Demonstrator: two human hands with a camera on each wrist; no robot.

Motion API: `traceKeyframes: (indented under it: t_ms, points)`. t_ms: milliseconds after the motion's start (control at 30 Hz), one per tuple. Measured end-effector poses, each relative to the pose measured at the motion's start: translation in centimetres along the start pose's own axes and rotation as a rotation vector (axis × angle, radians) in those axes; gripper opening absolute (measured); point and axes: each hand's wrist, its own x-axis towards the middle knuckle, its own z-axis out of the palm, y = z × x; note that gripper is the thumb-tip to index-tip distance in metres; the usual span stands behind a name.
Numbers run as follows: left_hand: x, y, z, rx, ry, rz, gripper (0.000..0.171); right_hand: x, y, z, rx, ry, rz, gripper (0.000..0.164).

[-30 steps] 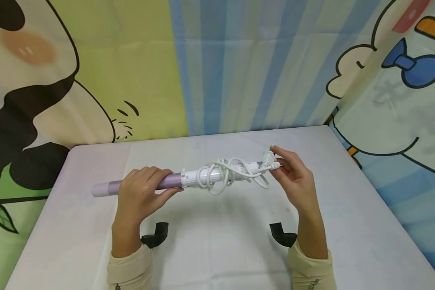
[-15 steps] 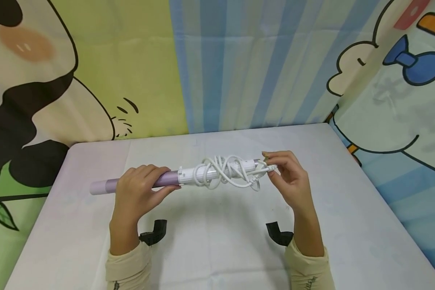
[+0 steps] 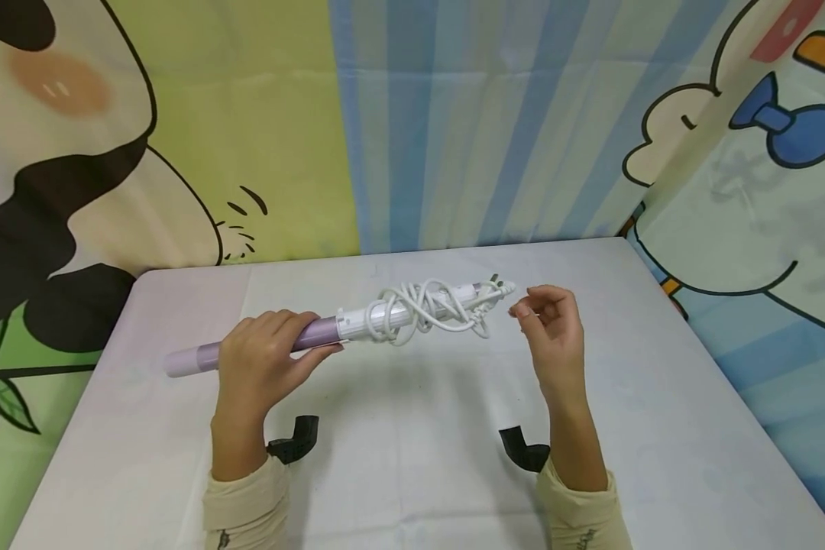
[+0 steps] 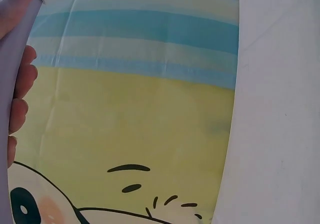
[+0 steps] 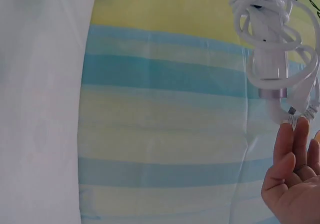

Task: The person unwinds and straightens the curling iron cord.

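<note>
A long purple and white wand [image 3: 318, 333], which looks like a hair iron, is held above the table, its right end tilted up. My left hand [image 3: 257, 363] grips its purple barrel, fingers over the far side and thumb along the near side. White cord [image 3: 422, 309] is looped loosely around the white right part. At that end sits the plug [image 3: 496, 288], with dark prongs upward. My right hand [image 3: 555, 328] is just right of it, fingers bent, holding nothing. In the right wrist view its fingertips [image 5: 285, 126] overlap the cord end; contact cannot be told there.
Beneath is a white-covered table [image 3: 412, 458]. A cartoon-printed curtain [image 3: 440, 137] hangs behind it and at both sides. Black curved pieces [image 3: 296, 439] stick out by each wrist.
The right hand has let go of the plug and drawn slightly away. The wand's right end has risen a little, with the left hand still gripping the barrel.
</note>
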Motion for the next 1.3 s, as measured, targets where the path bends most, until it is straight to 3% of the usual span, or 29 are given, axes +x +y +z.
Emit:
traceKeyframes:
  t_ms: [233, 433, 667, 833, 1000, 1300]
  points:
    - [0.1, 0.2, 0.4, -0.004, -0.005, 0.01, 0.044, -0.1, 0.0, 1.1, 0.052, -0.011, 0.254, 0.018]
    - [0.1, 0.3, 0.6, 0.002, -0.005, 0.017, 0.044, -0.1, 0.0, 2.2, 0.13, 0.027, 0.345, 0.024]
    - [0.2, 0.4, 0.4, 0.018, -0.003, -0.02, 0.044, -0.2, 0.1, 3.3, 0.246, 0.025, 0.357, 0.037]
    - [0.3, 0.5, 0.5, 0.013, 0.063, -0.029, 0.041, -0.3, 0.0, 3.9, 0.277, 0.02, 0.353, 0.042]
    - [0.3, 0.3, 0.6, 0.02, 0.047, -0.027, 0.043, -0.4, 0.0, 3.8, 0.253, 0.076, 0.345, 0.041]
    - [0.3, 0.4, 0.8, 0.009, 0.015, -0.022, 0.044, -0.8, 0.2, 3.3, 0.222, 0.133, 0.195, 0.042]
